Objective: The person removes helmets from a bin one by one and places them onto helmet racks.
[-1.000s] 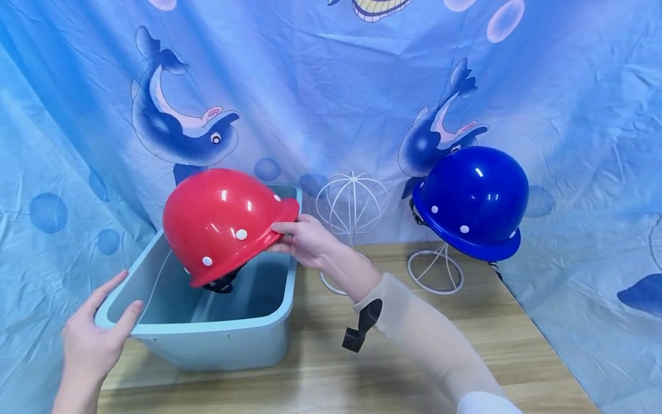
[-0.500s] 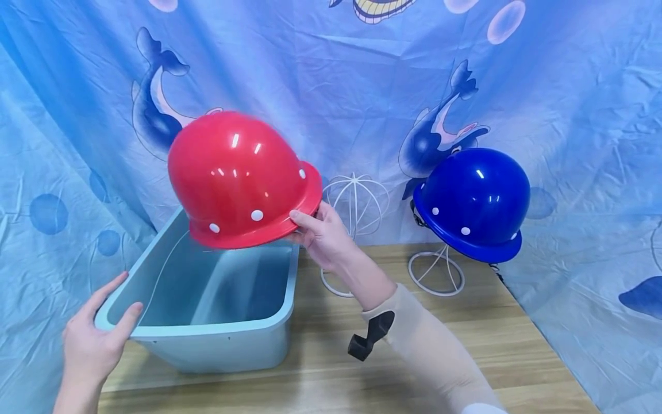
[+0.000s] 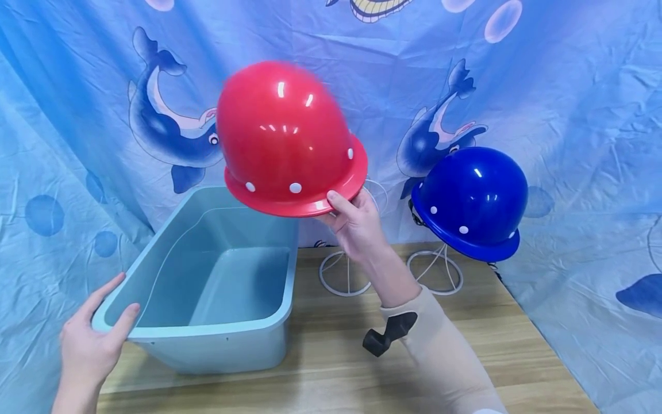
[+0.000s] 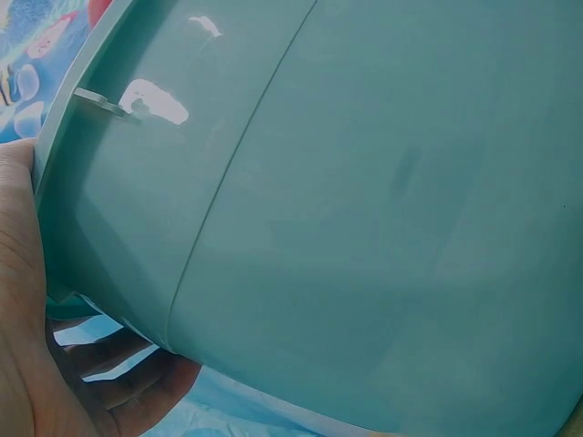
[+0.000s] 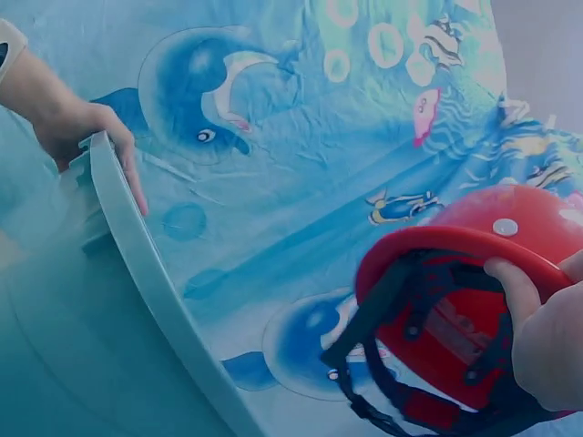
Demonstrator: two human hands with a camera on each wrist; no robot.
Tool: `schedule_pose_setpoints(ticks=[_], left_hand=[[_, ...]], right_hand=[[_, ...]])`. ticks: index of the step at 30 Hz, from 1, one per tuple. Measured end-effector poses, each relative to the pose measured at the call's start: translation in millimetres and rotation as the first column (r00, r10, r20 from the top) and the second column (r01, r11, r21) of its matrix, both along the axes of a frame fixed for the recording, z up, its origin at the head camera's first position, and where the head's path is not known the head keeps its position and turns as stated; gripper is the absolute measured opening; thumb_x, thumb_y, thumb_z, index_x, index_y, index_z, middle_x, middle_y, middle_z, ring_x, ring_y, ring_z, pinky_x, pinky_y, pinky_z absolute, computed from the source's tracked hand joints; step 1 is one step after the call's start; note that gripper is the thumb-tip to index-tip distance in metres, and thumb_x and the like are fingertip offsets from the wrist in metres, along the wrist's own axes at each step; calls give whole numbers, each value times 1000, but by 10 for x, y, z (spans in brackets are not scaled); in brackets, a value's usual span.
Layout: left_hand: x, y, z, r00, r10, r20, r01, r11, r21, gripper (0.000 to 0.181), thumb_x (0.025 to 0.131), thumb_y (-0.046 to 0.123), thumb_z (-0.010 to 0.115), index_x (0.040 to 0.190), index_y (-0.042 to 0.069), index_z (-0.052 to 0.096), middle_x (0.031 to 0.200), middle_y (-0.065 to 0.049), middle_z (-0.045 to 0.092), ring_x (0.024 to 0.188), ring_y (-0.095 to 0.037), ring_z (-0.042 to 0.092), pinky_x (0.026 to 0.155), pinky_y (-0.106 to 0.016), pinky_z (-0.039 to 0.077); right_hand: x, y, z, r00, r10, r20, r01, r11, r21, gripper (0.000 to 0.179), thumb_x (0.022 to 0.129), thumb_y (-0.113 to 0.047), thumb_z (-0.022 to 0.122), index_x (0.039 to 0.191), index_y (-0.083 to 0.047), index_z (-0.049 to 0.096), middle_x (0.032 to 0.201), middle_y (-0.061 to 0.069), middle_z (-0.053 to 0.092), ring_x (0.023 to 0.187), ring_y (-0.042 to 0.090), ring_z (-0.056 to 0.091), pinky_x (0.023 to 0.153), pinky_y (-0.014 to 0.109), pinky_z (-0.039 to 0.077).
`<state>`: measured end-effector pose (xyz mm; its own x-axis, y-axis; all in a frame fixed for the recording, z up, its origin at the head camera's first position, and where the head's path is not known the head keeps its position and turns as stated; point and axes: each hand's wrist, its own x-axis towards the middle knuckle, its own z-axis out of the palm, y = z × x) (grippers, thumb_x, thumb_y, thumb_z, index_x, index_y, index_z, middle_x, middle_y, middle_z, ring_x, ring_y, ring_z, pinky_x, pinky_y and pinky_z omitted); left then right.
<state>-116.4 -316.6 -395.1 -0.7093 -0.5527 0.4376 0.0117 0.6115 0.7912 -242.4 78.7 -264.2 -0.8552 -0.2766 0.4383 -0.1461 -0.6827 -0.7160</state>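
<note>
A red hard hat [image 3: 284,132] hangs in the air, its dome up and slightly tilted. My right hand [image 3: 354,221] pinches its brim, thumb above and fingers below. In the right wrist view, the hat's inner side shows black straps [image 5: 392,291] hanging loose beneath it. My left hand [image 3: 93,339] holds the near left corner of a light blue-green plastic tub [image 3: 217,330]; the left wrist view shows fingers [image 4: 150,391] curled around its outer side. A blue hard hat [image 3: 473,201] sits tilted on a white wire stand [image 3: 437,287] at the right.
Left of the blue hat is a second white wire stand [image 3: 343,294], its top mostly hidden behind the red hat and my right hand. The wooden table [image 3: 414,374] ends at a slanting right edge. A blue dolphin-print curtain [image 3: 331,34] hangs behind.
My right hand has raised the red hard hat out of the tub's opening, moving it up and to the right. My left hand stays at the tub's corner.
</note>
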Motion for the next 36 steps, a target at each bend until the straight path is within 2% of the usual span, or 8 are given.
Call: schedule_pose_setpoints(ticks=[5,9,14,17,21,28,36], left_hand=[[-2,-2,8,1000,6,3,-6,1000,-6,58,90,17,80,146,27,68,107,47,51,95,24,49,74,-1,35],[-20,-3,-6,1000,6,9,-6,1000,4,58,90,17,80,146,28,67,108,47,51,96,24,48,75,-1,34],[-8,-32,-29,1000,-1,27,1,1000,19,58,93,20,79,148,31,65,121,45,54,106,25,47,79,-2,31],[12,-52,-33,999,4,35,-5,1000,14,58,94,20,78,148,32,64,127,44,55,110,26,45,80,-3,30],[1,-39,-42,999,5,34,-5,1000,-2,57,93,21,78,148,33,65,129,44,55,110,26,45,76,-8,30],[-15,-3,-55,1000,9,24,-9,1000,13,57,94,21,78,148,32,65,128,43,55,117,25,46,88,-5,29],[-11,2,-36,1000,19,-1,-19,1000,10,56,92,20,79,146,30,67,121,45,55,105,27,46,81,-2,30]], right_hand=[[1,62,-26,992,-123,23,124,991,-46,50,106,8,42,154,-4,35,134,5,60,111,15,74,89,28,63],[-13,134,-63,982,-188,26,190,978,-89,47,106,7,45,151,-7,39,134,6,59,113,18,74,88,29,63],[-19,225,-126,973,-230,-11,227,968,-108,49,106,6,47,151,-12,39,136,6,58,119,21,72,88,30,63],[-21,249,-161,967,-256,-6,253,961,-115,49,106,6,47,151,-14,39,135,5,59,120,20,71,90,30,63],[-34,279,-210,952,-303,31,305,943,-131,47,107,5,48,149,-14,40,133,6,59,120,21,70,89,29,63],[-54,300,-298,932,-349,95,360,923,-135,51,107,4,50,152,-14,36,139,7,55,128,25,63,91,29,62],[-92,223,-444,905,-386,179,414,897,-158,44,106,8,48,146,-10,40,128,6,57,115,18,68,87,27,63]])
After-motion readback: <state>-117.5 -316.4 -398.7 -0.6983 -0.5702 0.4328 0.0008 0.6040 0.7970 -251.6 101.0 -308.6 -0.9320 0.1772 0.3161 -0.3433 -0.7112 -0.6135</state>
